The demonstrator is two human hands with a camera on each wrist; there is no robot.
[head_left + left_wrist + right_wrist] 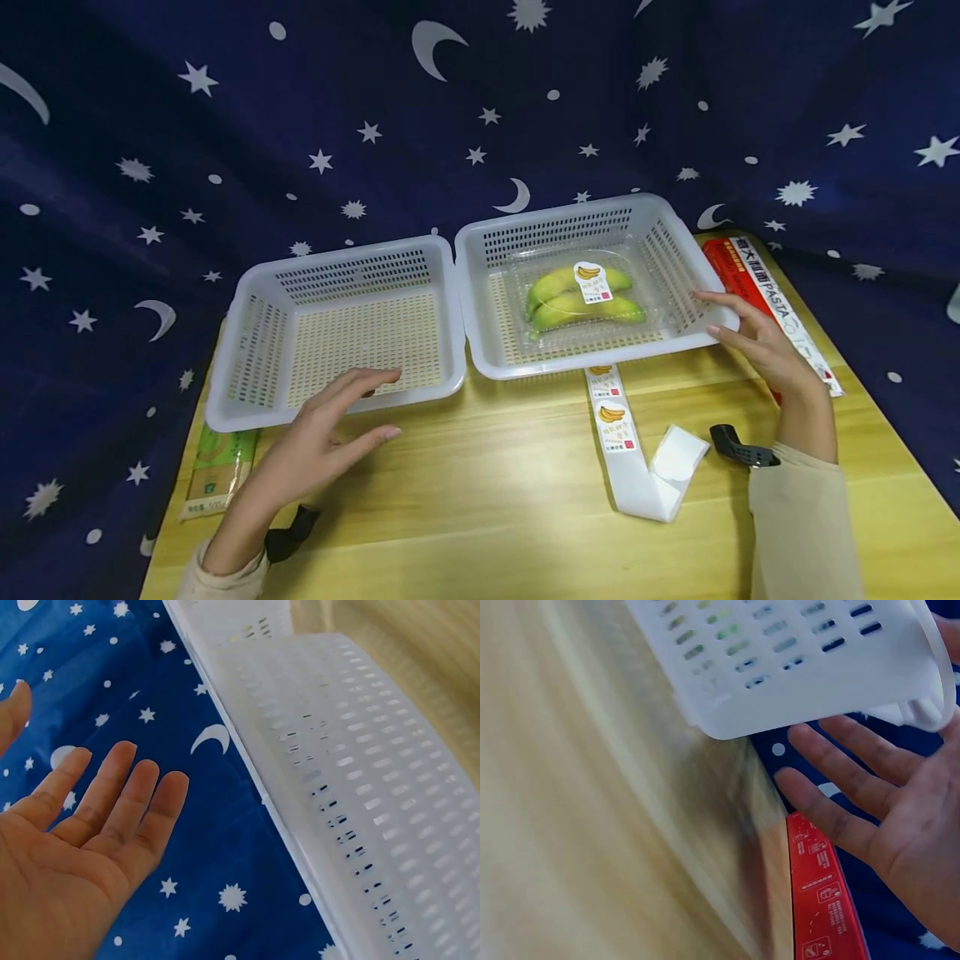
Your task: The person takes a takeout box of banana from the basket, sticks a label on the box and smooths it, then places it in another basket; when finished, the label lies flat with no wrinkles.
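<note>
My right hand touches the front right corner of the right white plastic basket. Its thumb and one finger lie over the rim; other fingers stretch straight out by the basket's outside in the right wrist view. In that basket is a clear plastic box holding green-yellow bananas, with a banana sticker on its lid. My left hand, fingers loosely straight and thumb apart, is at the front edge of the left white basket. Nothing lies in its palm in the left wrist view.
A strip of banana labels runs out from under the right basket, its end folded over. To the right lies a red and white pasta box. A green-topped packet shows by the left basket. Star-printed blue cloth hangs behind the wooden table.
</note>
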